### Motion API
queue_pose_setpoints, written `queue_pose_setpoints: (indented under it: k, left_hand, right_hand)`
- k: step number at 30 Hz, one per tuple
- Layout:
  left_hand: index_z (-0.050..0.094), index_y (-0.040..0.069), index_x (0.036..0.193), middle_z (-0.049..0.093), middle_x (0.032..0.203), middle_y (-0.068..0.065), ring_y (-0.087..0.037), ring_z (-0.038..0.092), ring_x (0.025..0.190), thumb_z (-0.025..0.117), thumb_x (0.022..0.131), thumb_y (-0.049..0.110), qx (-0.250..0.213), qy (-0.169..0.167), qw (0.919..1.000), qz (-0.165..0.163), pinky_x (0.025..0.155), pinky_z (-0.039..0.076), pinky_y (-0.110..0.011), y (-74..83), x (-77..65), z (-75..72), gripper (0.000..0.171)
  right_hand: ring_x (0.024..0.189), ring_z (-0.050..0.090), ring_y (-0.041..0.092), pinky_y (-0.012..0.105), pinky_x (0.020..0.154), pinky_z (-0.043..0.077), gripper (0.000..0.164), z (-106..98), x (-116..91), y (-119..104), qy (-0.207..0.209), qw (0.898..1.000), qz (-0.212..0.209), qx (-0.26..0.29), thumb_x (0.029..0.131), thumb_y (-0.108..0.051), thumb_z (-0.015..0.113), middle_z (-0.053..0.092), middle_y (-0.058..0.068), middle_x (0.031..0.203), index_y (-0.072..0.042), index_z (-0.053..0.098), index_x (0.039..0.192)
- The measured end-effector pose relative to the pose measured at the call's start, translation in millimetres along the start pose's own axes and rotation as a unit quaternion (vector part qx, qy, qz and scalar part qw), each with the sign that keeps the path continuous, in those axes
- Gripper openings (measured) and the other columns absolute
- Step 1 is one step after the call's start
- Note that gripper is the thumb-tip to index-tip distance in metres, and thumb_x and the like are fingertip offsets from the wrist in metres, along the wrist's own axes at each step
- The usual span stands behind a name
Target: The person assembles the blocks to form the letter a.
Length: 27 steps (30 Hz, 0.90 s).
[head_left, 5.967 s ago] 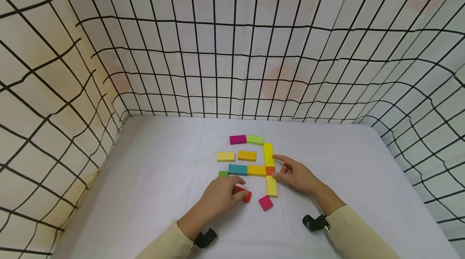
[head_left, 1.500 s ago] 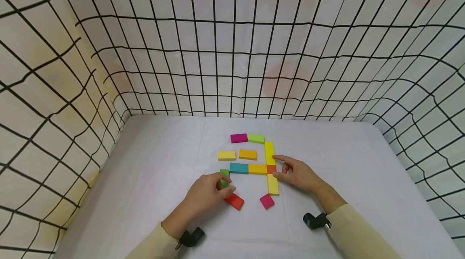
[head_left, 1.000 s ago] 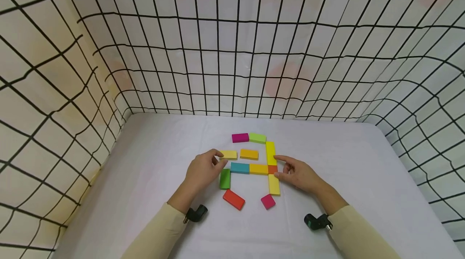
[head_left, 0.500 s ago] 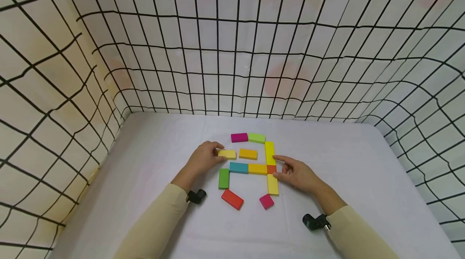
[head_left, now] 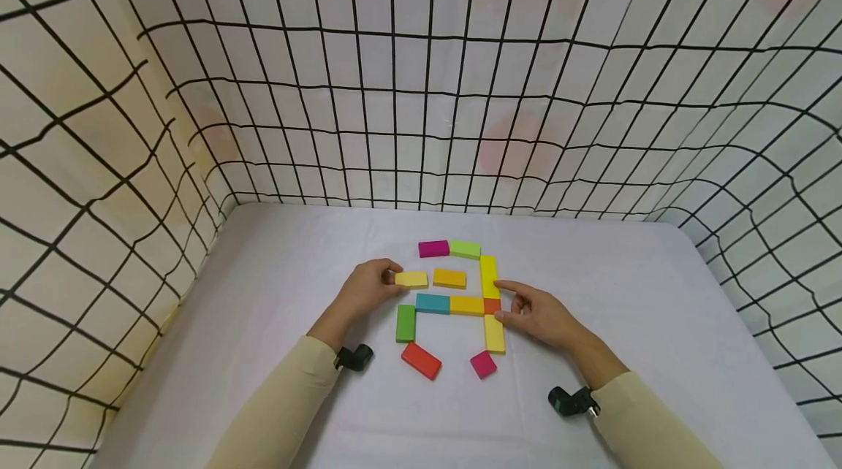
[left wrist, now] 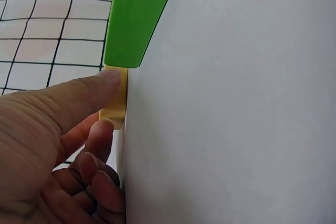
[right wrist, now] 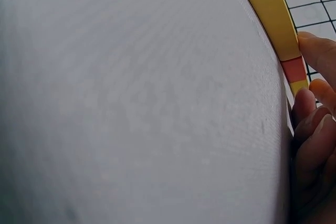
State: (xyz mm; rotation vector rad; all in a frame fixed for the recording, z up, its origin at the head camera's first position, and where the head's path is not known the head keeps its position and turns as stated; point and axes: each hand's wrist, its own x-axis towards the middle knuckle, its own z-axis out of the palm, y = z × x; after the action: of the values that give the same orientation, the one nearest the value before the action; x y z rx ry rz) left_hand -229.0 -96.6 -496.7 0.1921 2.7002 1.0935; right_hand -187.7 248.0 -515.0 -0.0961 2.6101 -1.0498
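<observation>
In the head view my left hand (head_left: 370, 286) pinches the left end of a pale yellow block (head_left: 412, 280) between thumb and fingertips. The left wrist view has that same block (left wrist: 116, 98) partly behind the thumb, beyond a green block (left wrist: 137, 19). My right hand (head_left: 542, 317) rests at the right side of a column: bright yellow block (head_left: 488, 275), orange-red square block (head_left: 492, 306), lower yellow block (head_left: 495, 335). Its extended index finger touches the upper one, with the thumb at the square; the other fingers are bent in. An amber block (head_left: 449, 279) lies right of the pinched one.
A teal block (head_left: 432, 303) and an orange-yellow block (head_left: 466, 305) run up to the square. Magenta (head_left: 433, 249) and lime blocks (head_left: 465, 250) lie behind, a red block (head_left: 421, 360) and a crimson square block (head_left: 483, 364) in front. Black grid netting (head_left: 421, 96) encloses the white-covered table (head_left: 276, 257).
My left hand has left the red block, which now lies further left and nearer me, passed the green block, and taken hold of the pale yellow block. My right hand has stayed put.
</observation>
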Motion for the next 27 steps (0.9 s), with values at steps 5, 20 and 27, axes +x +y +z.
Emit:
queue_pose_setpoints:
  k: [5,20,27]
  left_hand:
    - [0.071,0.011,0.118,0.062,0.087,-0.001,-0.017,0.055,0.082,0.082,0.088,0.025,0.015,0.000,0.9999,-0.007,0.076,0.047,-0.029,0.9,-0.8,1.9,0.035]
    - [0.070,0.010,0.119,0.064,0.096,-0.002,-0.017,0.057,0.087,0.081,0.088,0.031,0.034,0.049,0.9982,0.007,0.078,0.052,-0.030,8.3,-18.3,6.0,0.039]
    - [0.071,0.015,0.114,0.061,0.097,0.001,-0.016,0.053,0.091,0.081,0.087,0.033,0.023,0.045,0.9968,0.061,0.077,0.048,-0.029,11.8,-34.1,10.3,0.034]
  right_hand:
    - [0.077,0.051,0.019,0.024,0.060,0.039,0.070,0,0,1,0.000,1.000,-0.001,0.005,0.085,-0.050,0.080,0.056,0.003,0.089,-0.027,0.055,0.146]
    - [0.076,0.050,0.020,0.024,0.059,0.038,0.069,-1,-1,-1,0.001,1.000,0.003,0.013,0.084,-0.048,0.081,0.056,0.004,0.089,-0.026,0.056,0.145]
    - [0.076,0.050,0.021,0.024,0.060,0.038,0.069,-1,0,-1,0.001,1.000,0.004,0.015,0.084,-0.048,0.081,0.055,0.004,0.089,-0.027,0.056,0.145]
